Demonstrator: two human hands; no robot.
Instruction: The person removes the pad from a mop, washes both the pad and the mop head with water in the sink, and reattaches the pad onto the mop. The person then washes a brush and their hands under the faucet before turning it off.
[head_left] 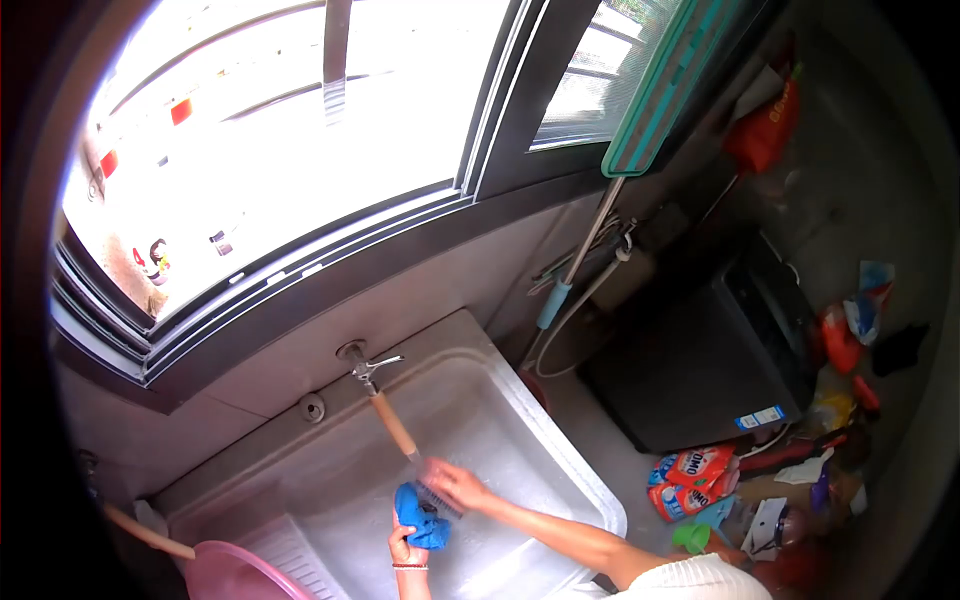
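Over the grey sink (510, 420), my left hand (405, 547) grips a bright blue item (424, 528), perhaps a shoe or cloth, with a dark part at its top. My right hand (455, 484), blurred by motion, is closed on a brush (438, 500) whose bristles lie against or just over the blue item. The tap (366, 370) on the wall has an orange-brown hose (394, 424) that ends just above my right hand.
A pink basin (240, 572) stands at the lower left beside the ribbed washboard (290, 550). Right of the sink are a black washing machine (690, 350), red detergent bags (692, 482) and a green cup (690, 538). A teal flat mop (655, 90) leans by the window.
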